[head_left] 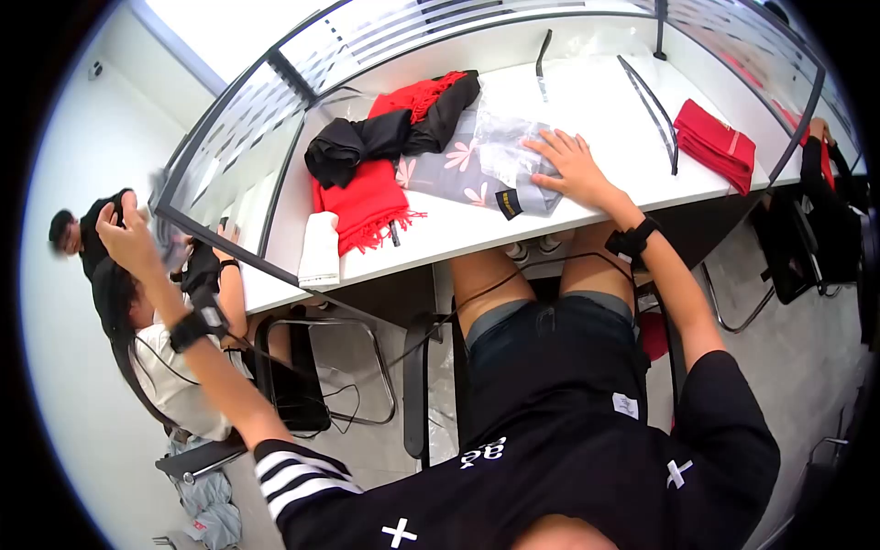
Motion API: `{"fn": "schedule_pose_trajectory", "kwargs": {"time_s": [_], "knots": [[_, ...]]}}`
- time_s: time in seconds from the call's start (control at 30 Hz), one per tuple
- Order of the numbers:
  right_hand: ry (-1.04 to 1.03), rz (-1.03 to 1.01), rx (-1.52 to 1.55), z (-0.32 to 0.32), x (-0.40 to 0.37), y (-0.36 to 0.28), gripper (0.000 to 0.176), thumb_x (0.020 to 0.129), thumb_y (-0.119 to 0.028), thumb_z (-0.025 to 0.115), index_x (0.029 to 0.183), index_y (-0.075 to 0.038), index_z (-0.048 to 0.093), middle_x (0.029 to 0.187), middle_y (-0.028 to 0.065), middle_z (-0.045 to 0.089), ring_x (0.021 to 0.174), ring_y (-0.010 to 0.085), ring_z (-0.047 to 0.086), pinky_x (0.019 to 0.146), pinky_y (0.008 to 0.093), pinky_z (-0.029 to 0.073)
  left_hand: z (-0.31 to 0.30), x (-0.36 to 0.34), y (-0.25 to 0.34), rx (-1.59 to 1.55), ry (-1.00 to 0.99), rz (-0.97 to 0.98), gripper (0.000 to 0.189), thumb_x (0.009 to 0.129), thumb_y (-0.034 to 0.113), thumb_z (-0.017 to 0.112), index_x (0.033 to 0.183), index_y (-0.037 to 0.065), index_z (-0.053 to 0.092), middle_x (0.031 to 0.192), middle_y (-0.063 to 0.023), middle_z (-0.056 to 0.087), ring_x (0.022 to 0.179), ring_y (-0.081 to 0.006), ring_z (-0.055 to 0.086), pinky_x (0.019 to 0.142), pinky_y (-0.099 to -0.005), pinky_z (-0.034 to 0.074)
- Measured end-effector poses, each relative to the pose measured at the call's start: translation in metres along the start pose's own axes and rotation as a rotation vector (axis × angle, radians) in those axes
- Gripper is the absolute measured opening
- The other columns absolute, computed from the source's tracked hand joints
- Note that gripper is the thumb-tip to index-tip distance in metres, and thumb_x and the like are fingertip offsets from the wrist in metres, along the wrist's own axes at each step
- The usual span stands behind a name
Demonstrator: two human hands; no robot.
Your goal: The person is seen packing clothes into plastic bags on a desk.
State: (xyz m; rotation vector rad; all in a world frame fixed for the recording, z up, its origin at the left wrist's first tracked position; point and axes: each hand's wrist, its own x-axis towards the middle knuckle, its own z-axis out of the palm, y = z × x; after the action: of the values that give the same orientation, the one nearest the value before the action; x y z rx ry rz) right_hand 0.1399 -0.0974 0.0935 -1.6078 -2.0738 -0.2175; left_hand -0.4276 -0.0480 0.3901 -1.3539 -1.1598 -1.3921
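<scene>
Pressed by the right hand [575, 174], fingers spread, the slick grey package [490, 170] could skid nearward. The left hand's [131, 243] fingers are apart.

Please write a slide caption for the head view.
Right hand on gray patterned cloth, left hand raised out to the side.

gap between grey cloth [469, 170] and strap [673, 158], partition [403, 35] behind
</scene>
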Motion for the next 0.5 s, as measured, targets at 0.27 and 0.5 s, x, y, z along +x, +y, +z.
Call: {"fn": "schedule_pose_trajectory", "kwargs": {"time_s": [0.27,0.5], "knots": [[-0.004,-0.001,-0.015,0.0,-0.002,-0.005,0.053,0.078,-0.048,0.044,0.125,-0.024,0.034,0.13,0.0146,0.028,0.121,0.0333,0.022,0.099,0.0487,0.009,0.111,-0.143,0.171,-0.378,-0.765,0.306,0.062,0.058,0.016,0.065,0.114,0.02,0.039,0.108,-0.0156,0.045,0.1,-0.0385,0.041,0.084,-0.045,0.035],[0.025,-0.012,0.016,0.004,-0.004,0.0,0.055,0.078,-0.05,0.043,0.125,-0.024,0.033,0.13,0.0161,0.028,0.122,0.0337,0.021,0.099,0.0487,0.009,0.201,-0.264,0.14,-0.13,-0.984,0.108,0.058,0.065,0.026,0.065,0.116,0.032,0.038,0.128,-0.0216,0.022,0.101,-0.052,0.037,0.079,-0.051,0.039]]}}
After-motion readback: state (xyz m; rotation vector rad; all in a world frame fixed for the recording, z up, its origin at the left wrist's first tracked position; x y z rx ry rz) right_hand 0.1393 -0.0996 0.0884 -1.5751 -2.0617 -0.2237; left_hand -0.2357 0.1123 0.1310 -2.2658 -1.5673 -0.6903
